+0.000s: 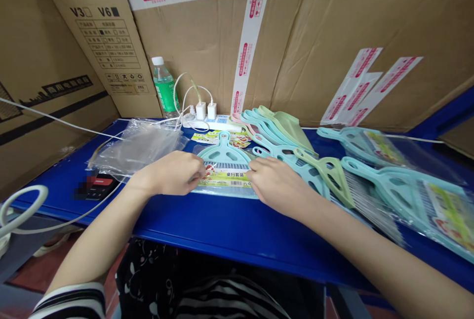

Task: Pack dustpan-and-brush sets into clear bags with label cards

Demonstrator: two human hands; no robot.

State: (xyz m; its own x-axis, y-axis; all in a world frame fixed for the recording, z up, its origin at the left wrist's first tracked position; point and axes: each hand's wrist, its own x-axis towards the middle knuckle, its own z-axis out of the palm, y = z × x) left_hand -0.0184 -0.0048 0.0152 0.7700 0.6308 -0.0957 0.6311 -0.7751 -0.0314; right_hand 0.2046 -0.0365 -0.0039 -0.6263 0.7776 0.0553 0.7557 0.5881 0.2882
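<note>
From where I stand, the left hand (181, 173) and the right hand (274, 180) have their fingers curled closed, pinching opposite sides of the bagged aqua brush-and-dustpan set (224, 153) on the blue table (222, 220). Clear plastic bags (138, 148) lie leftward; rightward, a green hand brush (335, 178); behind, a power strip (222, 123).

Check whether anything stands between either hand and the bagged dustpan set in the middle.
Nothing visible does: the left hand and right hand pinch opposite sides of the bagged dustpan set.
</note>
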